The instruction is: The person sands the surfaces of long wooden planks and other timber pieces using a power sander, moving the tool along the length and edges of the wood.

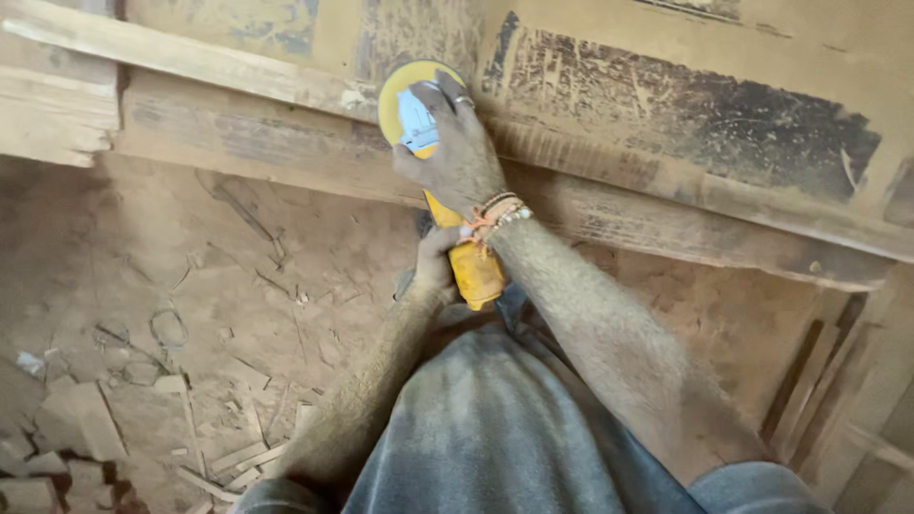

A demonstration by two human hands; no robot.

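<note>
Head view: at far left, wood scraps (76,428) lie scattered on the dusty floor (190,286), all coated in reddish sawdust. Moving right, your left hand (435,268) is wrapped tight around the rear grip of a yellow angle grinder (473,269). The tool is dust-caked, its body running up from your lap to a round yellow head with a pale blue patch on top. Your right hand (459,145), ring on one finger and beaded bracelets (497,214) at the wrist, is clasped over that head, pressing it against a long wooden board (666,143). The board shows bare tan streaks and, farther right, a large dark patch (695,119) of finish.
</note>
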